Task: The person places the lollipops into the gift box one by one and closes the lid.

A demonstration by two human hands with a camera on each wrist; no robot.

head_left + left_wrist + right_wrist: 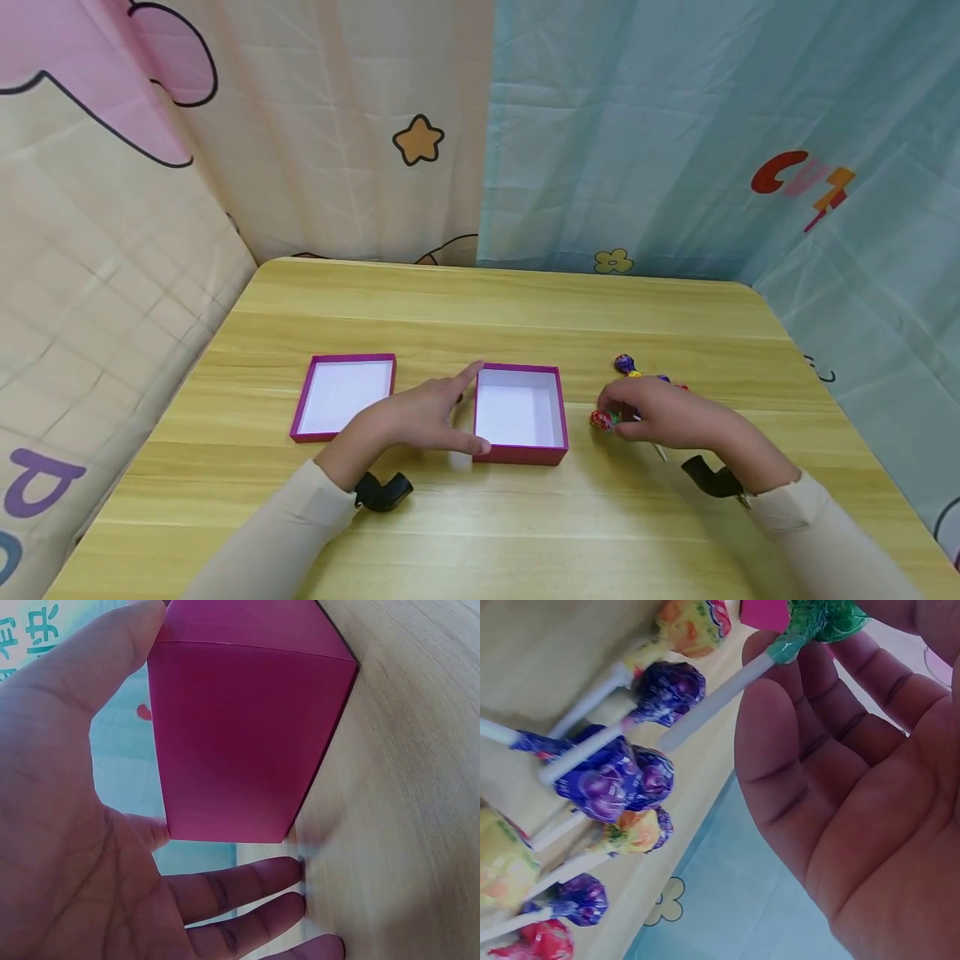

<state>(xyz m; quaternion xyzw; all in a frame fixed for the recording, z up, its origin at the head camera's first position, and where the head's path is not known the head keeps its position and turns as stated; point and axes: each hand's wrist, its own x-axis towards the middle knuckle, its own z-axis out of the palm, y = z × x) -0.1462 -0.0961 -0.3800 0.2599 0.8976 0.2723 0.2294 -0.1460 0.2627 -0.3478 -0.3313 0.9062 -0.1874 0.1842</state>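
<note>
An open magenta box (525, 455) with a white inside stands at mid-table; its outer wall (240, 742) fills the left wrist view. My left hand (463, 410) lies against the box's left side, thumb along the front wall, index finger at the far left corner, the other fingers (240, 881) straight on the wood. My right hand (618, 414) pinches a lollipop (602, 419) with a green and red wrapper (810, 622) at its fingertips, just right of the box. Several more wrapped lollipops (607, 780) lie on the table beyond that hand (625, 364).
The box's magenta lid (341, 398) lies upturned to the left of the box. The wooden table (480, 308) is hemmed in by patterned cloth walls on the left, back and right.
</note>
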